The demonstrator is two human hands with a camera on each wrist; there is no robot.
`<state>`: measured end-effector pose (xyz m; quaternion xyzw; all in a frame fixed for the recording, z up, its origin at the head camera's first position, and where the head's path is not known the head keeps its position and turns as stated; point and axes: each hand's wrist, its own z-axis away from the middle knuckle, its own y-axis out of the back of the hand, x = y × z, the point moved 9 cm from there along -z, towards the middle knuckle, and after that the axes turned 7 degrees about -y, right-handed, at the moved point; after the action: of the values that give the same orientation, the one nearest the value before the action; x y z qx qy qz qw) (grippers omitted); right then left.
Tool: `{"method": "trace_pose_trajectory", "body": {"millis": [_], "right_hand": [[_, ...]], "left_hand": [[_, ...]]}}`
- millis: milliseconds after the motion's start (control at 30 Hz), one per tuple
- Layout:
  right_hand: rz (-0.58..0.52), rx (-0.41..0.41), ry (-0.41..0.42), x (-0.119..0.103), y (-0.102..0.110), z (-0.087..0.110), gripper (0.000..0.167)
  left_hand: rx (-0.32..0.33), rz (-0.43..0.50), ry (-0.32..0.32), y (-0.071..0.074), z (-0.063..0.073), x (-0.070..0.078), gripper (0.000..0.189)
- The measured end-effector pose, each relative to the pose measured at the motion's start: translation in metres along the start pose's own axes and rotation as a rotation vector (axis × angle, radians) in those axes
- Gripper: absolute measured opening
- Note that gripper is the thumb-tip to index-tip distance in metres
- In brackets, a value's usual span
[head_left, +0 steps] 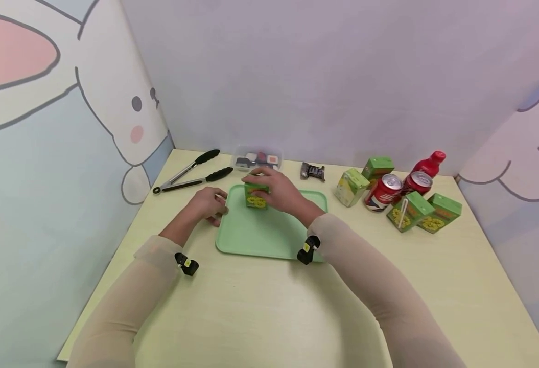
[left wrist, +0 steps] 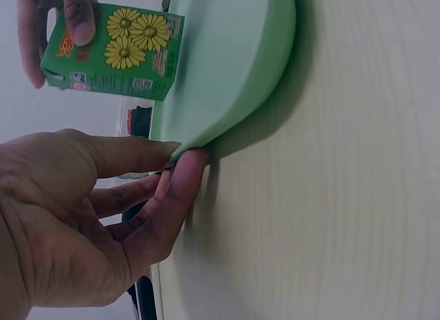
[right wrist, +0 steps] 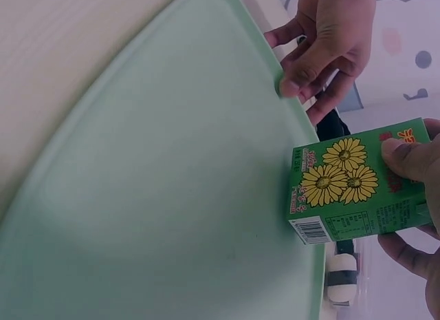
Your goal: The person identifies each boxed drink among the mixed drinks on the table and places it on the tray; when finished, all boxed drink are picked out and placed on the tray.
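Observation:
A green drink carton (head_left: 256,201) with yellow flowers is held from above by my right hand (head_left: 278,191), over the far left part of a pale green tray (head_left: 260,235). In the right wrist view the thumb lies on one side of the carton (right wrist: 344,186) and fingers on the other. Whether its base touches the tray I cannot tell. My left hand (head_left: 208,204) pinches the tray's left rim between thumb and finger, close up in the left wrist view, where the tray (left wrist: 227,79) lies on the table.
Black-tipped tongs (head_left: 188,174) lie at the back left. Behind the tray stand a clear plastic box (head_left: 257,158) with small items and a dark wrapped snack (head_left: 312,171). To the right are several drink cartons (head_left: 352,187), two red cans (head_left: 383,193) and a red bottle (head_left: 430,163).

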<state>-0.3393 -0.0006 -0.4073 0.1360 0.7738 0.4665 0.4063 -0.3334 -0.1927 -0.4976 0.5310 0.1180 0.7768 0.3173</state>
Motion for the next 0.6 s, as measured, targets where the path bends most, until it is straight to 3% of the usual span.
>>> {"method": "trace_pose_trajectory", "body": {"millis": [600], "right_hand": [[0.059, 0.034, 0.01, -0.003, -0.017, -0.015, 0.046]], "left_hand": [[0.008, -0.007, 0.011, 0.0, -0.001, -0.001, 0.057]]}}
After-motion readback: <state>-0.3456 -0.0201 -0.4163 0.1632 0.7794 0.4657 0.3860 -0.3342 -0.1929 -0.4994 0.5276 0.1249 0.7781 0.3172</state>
